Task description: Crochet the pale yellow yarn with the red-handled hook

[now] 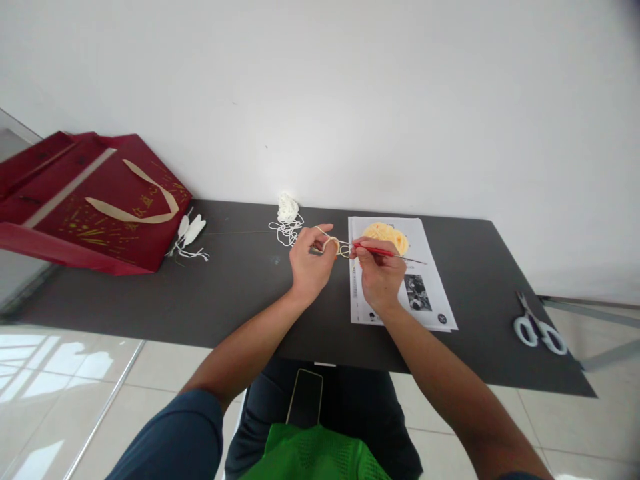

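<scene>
My left hand (pixel 311 261) is closed on pale yarn, which winds around its raised index finger and stretches toward the other hand. A loop of this yarn (pixel 343 251) shows in the gap between the hands. Held in my right hand (pixel 381 272) is a crochet hook with a red handle (pixel 374 250); its thin metal shaft points out to the right. Behind the right hand, a yellow round piece (pixel 390 235) lies on the printed sheets (pixel 434 293); whether it is crocheted or printed is hard to tell. Loose white yarn (pixel 287 212) lies in a heap beyond my left hand.
A red gift bag (pixel 95 207) with beige handles lies at the table's left end. Beside it are small white pieces with trailing threads (pixel 191 230). Scissors (pixel 539 327) with pale handles rest near the right edge. A dark phone (pixel 305 398) sits on my lap. A white wall stands behind the table.
</scene>
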`<state>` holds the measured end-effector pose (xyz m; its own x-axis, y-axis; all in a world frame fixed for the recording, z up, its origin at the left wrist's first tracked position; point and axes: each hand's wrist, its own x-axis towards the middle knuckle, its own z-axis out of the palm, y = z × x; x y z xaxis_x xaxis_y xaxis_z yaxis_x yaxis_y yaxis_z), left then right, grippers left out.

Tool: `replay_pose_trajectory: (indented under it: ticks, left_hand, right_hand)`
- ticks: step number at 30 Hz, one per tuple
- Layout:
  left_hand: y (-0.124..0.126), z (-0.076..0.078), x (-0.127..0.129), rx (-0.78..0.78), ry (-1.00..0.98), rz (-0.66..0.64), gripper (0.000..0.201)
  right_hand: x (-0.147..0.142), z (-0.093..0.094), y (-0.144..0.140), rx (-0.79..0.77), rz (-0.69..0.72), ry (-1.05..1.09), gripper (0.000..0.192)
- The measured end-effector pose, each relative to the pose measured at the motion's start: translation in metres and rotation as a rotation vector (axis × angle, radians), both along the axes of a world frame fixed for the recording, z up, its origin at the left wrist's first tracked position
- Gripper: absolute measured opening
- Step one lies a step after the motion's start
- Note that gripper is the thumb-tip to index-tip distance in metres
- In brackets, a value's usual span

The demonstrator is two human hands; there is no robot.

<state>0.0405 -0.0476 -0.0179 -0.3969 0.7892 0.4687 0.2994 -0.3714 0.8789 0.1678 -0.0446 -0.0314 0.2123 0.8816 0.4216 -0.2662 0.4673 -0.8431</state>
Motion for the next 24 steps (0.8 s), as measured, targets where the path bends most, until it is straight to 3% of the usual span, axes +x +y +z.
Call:
replay_pose_trajectory:
  ticks: [14, 19, 24]
  left_hand:
    - [0.004, -0.002, -0.003, -0.063, -0.076, 0.018, 0.023]
    - [0.008, -0.001, -0.005, -0.137, -0.174, 0.003, 0.024]
    - [0.013, -0.002, -0.003, -0.206, -0.406, -0.088, 0.037]
  right_hand:
    - [0.002, -0.005, -0.004, 0.032, 0.06, -0.056, 0.013]
    - [0.001, -0.009, -0.006, 0.093, 0.055, -0.223, 0.013]
    - [0.001, -0.009, -0.003, 0.126, 0.011, -0.213, 0.013]
